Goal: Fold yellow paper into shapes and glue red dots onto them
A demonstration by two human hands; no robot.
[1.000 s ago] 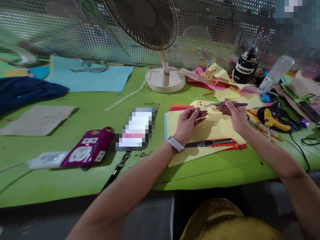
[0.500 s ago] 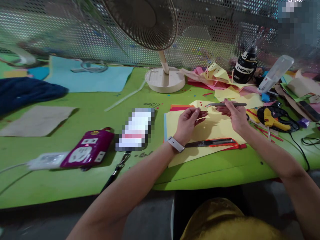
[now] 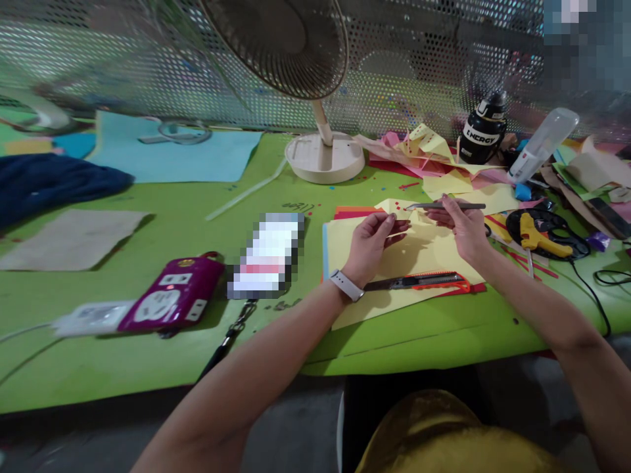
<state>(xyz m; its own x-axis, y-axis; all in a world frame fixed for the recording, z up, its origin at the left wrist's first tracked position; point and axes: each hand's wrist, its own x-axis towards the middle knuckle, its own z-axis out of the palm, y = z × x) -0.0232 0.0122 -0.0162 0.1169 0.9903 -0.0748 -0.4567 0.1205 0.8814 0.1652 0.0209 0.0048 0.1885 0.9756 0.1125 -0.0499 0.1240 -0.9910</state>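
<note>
Pinched shut in the left hand (image 3: 372,240): a thin pale-yellow paper sliver (image 3: 397,232). Gripped in the right hand (image 3: 463,226), tip toward the sliver: a slim grey metal tool (image 3: 446,205). Likely feather-light, floppy, easily creased; best taken at one end. Under both hands, a large yellow paper sheet (image 3: 424,256); nearer the wrists, an orange-handled utility knife (image 3: 419,282), a blade hazard. Right of the fingers, a yellow glue gun (image 3: 539,240).

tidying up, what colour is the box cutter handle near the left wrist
Orange-red on the box cutter, head view.
</note>
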